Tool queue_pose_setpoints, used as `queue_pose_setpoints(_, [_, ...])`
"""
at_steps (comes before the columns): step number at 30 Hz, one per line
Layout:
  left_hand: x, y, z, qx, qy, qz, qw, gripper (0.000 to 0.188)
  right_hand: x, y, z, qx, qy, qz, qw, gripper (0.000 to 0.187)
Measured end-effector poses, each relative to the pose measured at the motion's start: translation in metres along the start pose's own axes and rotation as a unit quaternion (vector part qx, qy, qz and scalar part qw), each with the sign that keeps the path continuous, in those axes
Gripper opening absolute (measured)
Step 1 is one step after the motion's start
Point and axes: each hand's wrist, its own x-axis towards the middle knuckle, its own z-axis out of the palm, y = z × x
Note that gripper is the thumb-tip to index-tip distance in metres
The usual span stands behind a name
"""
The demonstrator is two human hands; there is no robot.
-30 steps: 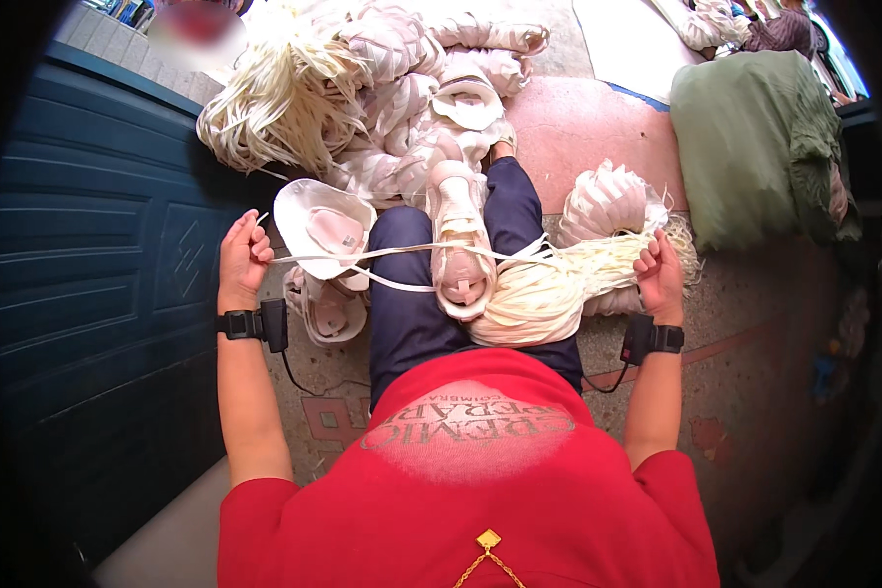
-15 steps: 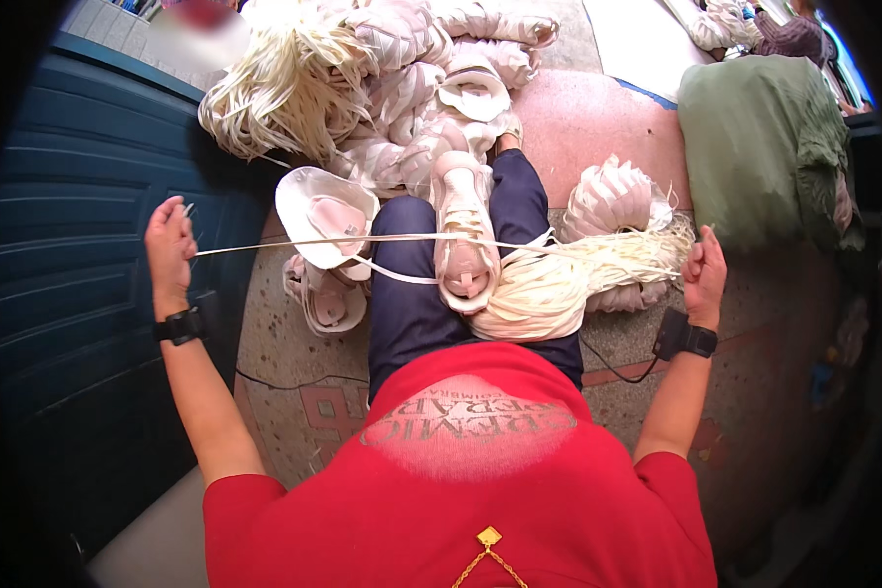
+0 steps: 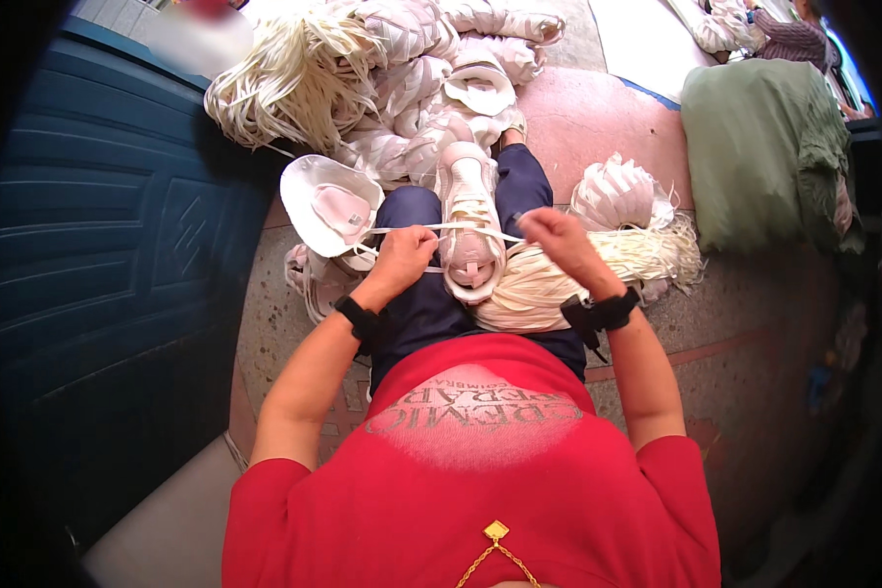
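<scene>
A pale pink and white shoe upper (image 3: pixel 471 257), partly laced, rests lengthwise across my lap between my thighs. My left hand (image 3: pixel 406 260) is closed in a pinch on a white shoelace (image 3: pixel 465 226) just left of the upper. On the other side my right hand (image 3: pixel 563 245), also closed, is at the lace's other side, just right of the upper; its fingertips are a little blurred. The lace runs across the upper between both hands. Under my right forearm a thick hank of cream laces (image 3: pixel 534 294) lies over my right thigh.
More shoe uppers (image 3: pixel 333 208) lie left of my knee. Ahead, wrapped bundles of uppers (image 3: pixel 402 88) are piled with another lace hank (image 3: pixel 299 83). A wrapped bundle (image 3: pixel 612 196) and a green sack (image 3: pixel 755 152) stand right. A dark blue door (image 3: pixel 98 245) borders the left. Another person (image 3: pixel 799 39) is far right.
Both hands have come inward from wide apart to either side of the upper. The lace, earlier pulled taut out to both sides, now spans a short stretch across the upper.
</scene>
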Motion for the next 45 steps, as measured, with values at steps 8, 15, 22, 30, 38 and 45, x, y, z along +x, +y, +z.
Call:
queue_pose_setpoints(8, [0.004, -0.008, 0.016, 0.045, 0.15, 0.031, 0.987, 0.018, 0.003, 0.023, 0.038, -0.182, 0.05, -0.181, 0.965, 0.016])
queue_pose_setpoints(15, [0.007, -0.007, 0.021, 0.101, 0.168, 0.038, 0.98, 0.019, 0.006, 0.017, 0.015, -0.212, -0.008, -0.023, 0.977, 0.016])
queue_pose_setpoints(22, [0.014, -0.005, 0.021, 0.151, 0.129, 0.052, 0.979, 0.021, 0.009, 0.006, -0.001, -0.193, 0.082, -0.221, 0.952, 0.007])
queue_pose_setpoints(30, [0.016, 0.016, 0.019, 0.35, 0.068, 0.158, 0.921, 0.009, -0.006, 0.015, 0.01, -0.319, -0.066, -0.175, 0.929, 0.009])
queue_pose_setpoints(38, [0.011, 0.018, 0.021, 0.368, 0.131, 0.18, 0.903, 0.012, 0.005, 0.028, 0.035, -0.441, 0.061, -0.17, 0.879, 0.008])
queue_pose_setpoints(45, [-0.01, 0.015, 0.036, 0.37, 0.216, 0.183, 0.885, 0.025, 0.014, 0.018, 0.044, -0.508, 0.02, -0.159, 0.846, 0.008])
